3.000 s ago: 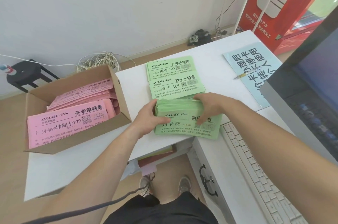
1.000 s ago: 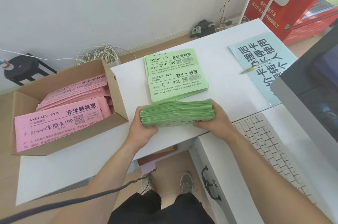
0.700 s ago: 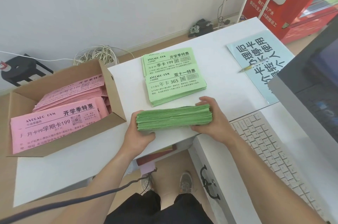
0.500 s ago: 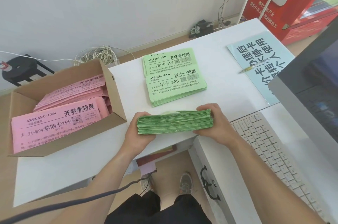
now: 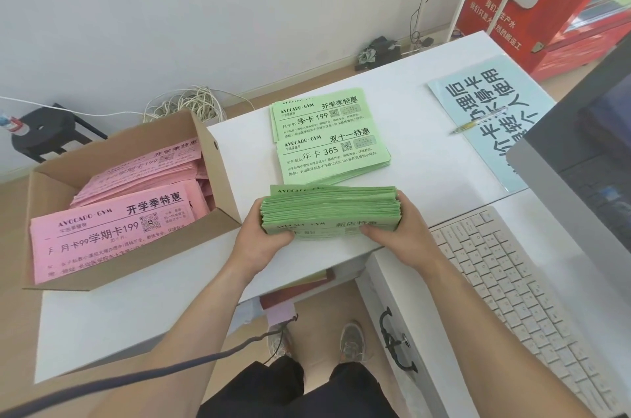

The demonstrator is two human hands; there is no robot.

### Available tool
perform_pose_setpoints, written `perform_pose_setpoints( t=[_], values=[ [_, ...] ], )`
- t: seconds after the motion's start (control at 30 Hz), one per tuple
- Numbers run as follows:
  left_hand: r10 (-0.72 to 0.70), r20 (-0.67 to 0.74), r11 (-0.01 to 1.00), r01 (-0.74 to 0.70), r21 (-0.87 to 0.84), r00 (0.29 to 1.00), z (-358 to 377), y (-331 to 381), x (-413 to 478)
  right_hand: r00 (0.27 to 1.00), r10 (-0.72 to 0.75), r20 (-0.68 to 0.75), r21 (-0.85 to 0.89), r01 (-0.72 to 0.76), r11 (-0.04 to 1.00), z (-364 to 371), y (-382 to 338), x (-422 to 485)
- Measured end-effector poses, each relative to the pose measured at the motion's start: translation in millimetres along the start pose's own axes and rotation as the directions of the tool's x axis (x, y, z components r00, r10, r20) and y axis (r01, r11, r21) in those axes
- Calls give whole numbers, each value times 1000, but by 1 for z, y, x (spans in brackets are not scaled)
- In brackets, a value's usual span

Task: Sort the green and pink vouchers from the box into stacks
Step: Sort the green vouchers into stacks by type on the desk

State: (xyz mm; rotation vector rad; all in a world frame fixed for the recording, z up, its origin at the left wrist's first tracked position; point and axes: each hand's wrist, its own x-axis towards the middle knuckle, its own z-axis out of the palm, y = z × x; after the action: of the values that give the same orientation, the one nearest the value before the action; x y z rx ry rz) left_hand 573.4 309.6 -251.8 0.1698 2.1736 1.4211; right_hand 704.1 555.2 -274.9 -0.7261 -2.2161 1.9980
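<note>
A thick bundle of green vouchers (image 5: 329, 209) stands tilted on its long edge near the table's front edge. My left hand (image 5: 264, 240) grips its left end and my right hand (image 5: 404, 233) grips its right end. Just behind it, two flat stacks of green vouchers lie on the white table (image 5: 426, 158): a nearer one (image 5: 333, 158) and a farther one (image 5: 319, 111). At the left, an open cardboard box (image 5: 218, 192) holds stacks of pink vouchers (image 5: 112, 229).
A white keyboard (image 5: 512, 281) lies at the right beside a monitor (image 5: 587, 185). A light blue printed sheet (image 5: 491, 110) with a pen (image 5: 478, 125) on it lies at the back right. A black stool (image 5: 41, 130) and a coil of cable (image 5: 186, 105) are on the floor behind.
Three seconds ago the bundle lay flat under my hands. I have lifted it onto its edge between both hands, and it now tilts so its printed face shows.
</note>
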Motion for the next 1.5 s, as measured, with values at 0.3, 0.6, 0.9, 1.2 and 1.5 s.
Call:
perform_pose_setpoints(
  t=[0.3, 0.6, 0.9, 1.2, 1.5],
  values=[
    [3, 13, 997, -4, 71, 1000, -8, 7, 5, 999, 19, -42, -32, -20, 999, -1, -10, 2],
    [-156, -29, 956, 158, 246, 987, -17, 24, 0, 980, 201, 14, -142, -197, 970, -1, -45, 7],
    [-219, -47, 858, 215, 467, 975, -5, 30, -3, 921, 388, -40, -227, -387, 894, 8, -49, 13],
    [79, 240, 858, -188, 477, 967, 42, 53, -21, 908, 406, -104, -286, -418, 862, 10, -50, 12],
    [-6, 217, 892, -93, 443, 976, 52, 73, -20, 937, 340, -76, -160, -348, 924, 21, -70, -8]
  ],
)
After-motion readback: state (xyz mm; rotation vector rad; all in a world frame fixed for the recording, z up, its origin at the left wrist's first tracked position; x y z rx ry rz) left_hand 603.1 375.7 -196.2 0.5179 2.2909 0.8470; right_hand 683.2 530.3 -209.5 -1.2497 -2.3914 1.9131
